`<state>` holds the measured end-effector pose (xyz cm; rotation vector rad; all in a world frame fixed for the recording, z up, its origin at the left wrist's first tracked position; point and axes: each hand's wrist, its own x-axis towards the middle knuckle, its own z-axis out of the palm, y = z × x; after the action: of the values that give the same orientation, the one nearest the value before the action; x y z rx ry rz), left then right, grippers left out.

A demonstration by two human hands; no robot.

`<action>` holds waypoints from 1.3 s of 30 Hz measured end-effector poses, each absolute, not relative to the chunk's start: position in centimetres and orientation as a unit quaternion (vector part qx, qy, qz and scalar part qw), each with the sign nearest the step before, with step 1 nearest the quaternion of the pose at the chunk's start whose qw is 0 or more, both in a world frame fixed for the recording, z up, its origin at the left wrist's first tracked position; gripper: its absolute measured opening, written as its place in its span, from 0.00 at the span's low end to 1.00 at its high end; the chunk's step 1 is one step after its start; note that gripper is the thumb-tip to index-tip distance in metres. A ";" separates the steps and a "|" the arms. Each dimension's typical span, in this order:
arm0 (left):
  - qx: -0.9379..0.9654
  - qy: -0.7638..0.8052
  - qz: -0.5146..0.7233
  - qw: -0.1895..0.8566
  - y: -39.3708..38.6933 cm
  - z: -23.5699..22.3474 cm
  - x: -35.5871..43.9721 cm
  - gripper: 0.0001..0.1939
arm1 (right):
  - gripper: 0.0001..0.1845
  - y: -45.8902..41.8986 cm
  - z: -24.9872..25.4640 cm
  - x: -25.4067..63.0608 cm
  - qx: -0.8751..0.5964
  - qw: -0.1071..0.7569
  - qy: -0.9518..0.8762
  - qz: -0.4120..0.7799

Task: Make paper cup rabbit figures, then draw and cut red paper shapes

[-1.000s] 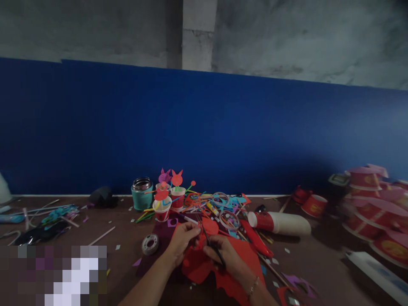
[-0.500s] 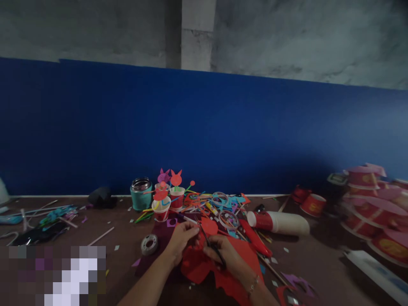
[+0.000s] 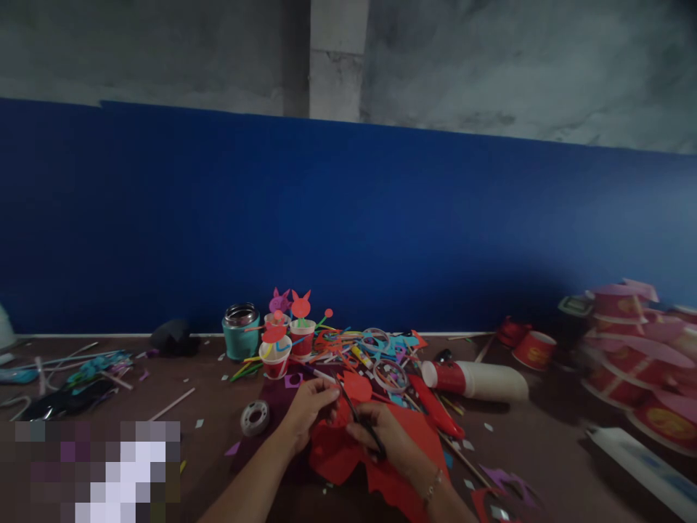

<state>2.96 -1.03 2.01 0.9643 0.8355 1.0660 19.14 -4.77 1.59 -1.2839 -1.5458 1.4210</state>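
My right hand (image 3: 384, 436) is closed around dark-handled scissors (image 3: 353, 405), whose blades point up and left toward my other hand. The fingers of my left hand (image 3: 310, 410) are pinched beside the blades, on what looks like a small piece of red paper (image 3: 340, 378), mostly hidden. Below both hands lies a large red paper sheet (image 3: 411, 436) with curved cut edges, partly over a dark purple sheet (image 3: 266, 454). A rounded red paper shape (image 3: 358, 387) shows just behind the scissors.
A tape roll (image 3: 255, 418) lies left of my hands. Behind stand paper cups with cut-out figures (image 3: 275, 356) and a teal container (image 3: 241, 334). Coloured scraps (image 3: 348, 345) spread beside them. Stacked cups (image 3: 476, 380) lie on their side to the right, with red cup crafts (image 3: 632, 363) beyond.
The scissor blades and left fingertips have shifted very slightly. Both hands stay in nearly the same place, and the things on the table have not moved.
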 end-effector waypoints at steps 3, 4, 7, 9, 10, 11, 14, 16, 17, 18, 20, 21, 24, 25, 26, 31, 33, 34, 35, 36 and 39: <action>0.434 0.374 0.465 0.674 -1.0 2.2 2.9 0.16 | 0.14 -4.9 1.6 19.2 -0.492 0.327 -0.601 0.540; 0.437 0.376 0.461 0.674 -1.0 2.3 2.8 0.16 | 0.14 -4.9 1.7 19.3 -0.494 0.324 -0.603 0.537; 0.445 0.384 0.450 0.673 -0.9 2.5 2.3 0.14 | 0.15 -4.9 2.0 19.5 -0.496 0.317 -0.605 0.536; 0.455 0.389 0.439 0.670 -0.8 2.7 2.0 0.13 | 0.16 -4.8 2.4 19.6 -0.498 0.333 -0.598 0.532; 0.461 0.392 0.433 0.668 -0.7 2.7 1.8 0.12 | 0.16 -4.7 2.5 19.6 -0.504 0.348 -0.590 0.526; 0.468 0.395 0.426 0.666 -0.7 2.7 1.6 0.11 | 0.17 -4.6 2.7 19.7 -0.512 0.367 -0.578 0.519; 0.483 0.405 0.406 0.662 -0.5 2.7 1.3 0.10 | 0.18 -4.4 3.1 19.6 -0.530 0.402 -0.543 0.512; 0.487 0.408 0.400 0.661 -0.5 2.7 1.2 0.10 | 0.18 -4.5 3.2 19.5 -0.524 0.393 -0.545 0.523; 0.487 0.408 0.400 0.661 -0.5 2.7 1.3 0.10 | 0.17 -4.6 3.2 19.4 -0.519 0.382 -0.553 0.528; 0.486 0.407 0.401 0.661 -0.5 2.7 1.3 0.10 | 0.16 -4.7 3.1 19.3 -0.515 0.370 -0.562 0.532; 0.483 0.405 0.406 0.663 -0.5 2.8 1.4 0.11 | 0.14 -4.8 3.0 19.1 -0.509 0.354 -0.575 0.534; 0.480 0.404 0.408 0.664 -0.6 2.8 1.4 0.12 | 0.13 -4.8 3.0 19.0 -0.508 0.351 -0.579 0.532; 0.473 0.400 0.410 0.669 -0.6 2.9 1.5 0.14 | 0.12 -4.9 2.9 18.8 -0.504 0.344 -0.588 0.531; 0.471 0.399 0.411 0.671 -0.6 2.9 1.5 0.15 | 0.12 -4.9 3.0 18.8 -0.503 0.340 -0.589 0.533; 0.469 0.398 0.411 0.672 -0.6 2.9 1.5 0.15 | 0.12 -5.0 3.0 18.8 -0.503 0.338 -0.590 0.534; 0.461 0.394 0.413 0.680 -0.8 3.1 1.7 0.14 | 0.12 -5.3 3.5 18.7 -0.499 0.329 -0.595 0.538; 0.458 0.391 0.413 0.683 -0.9 3.2 1.8 0.13 | 0.12 -5.3 3.5 18.6 -0.498 0.328 -0.599 0.534; 0.457 0.389 0.413 0.685 -0.9 3.3 1.9 0.13 | 0.12 -5.3 3.5 18.6 -0.499 0.329 -0.602 0.530; 0.456 0.388 0.413 0.686 -1.0 3.3 1.9 0.14 | 0.12 -5.3 3.4 18.6 -0.500 0.329 -0.604 0.527; 0.455 0.386 0.413 0.687 -1.0 3.4 2.0 0.14 | 0.12 -5.3 3.3 18.6 -0.501 0.330 -0.604 0.525; 0.453 0.383 0.416 0.690 -1.1 3.4 2.0 0.14 | 0.11 -5.1 3.1 18.7 -0.503 0.328 -0.601 0.528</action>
<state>2.03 -1.12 3.42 1.0136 0.8556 0.9293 18.65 -5.14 3.10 -1.3170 -1.5732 1.3827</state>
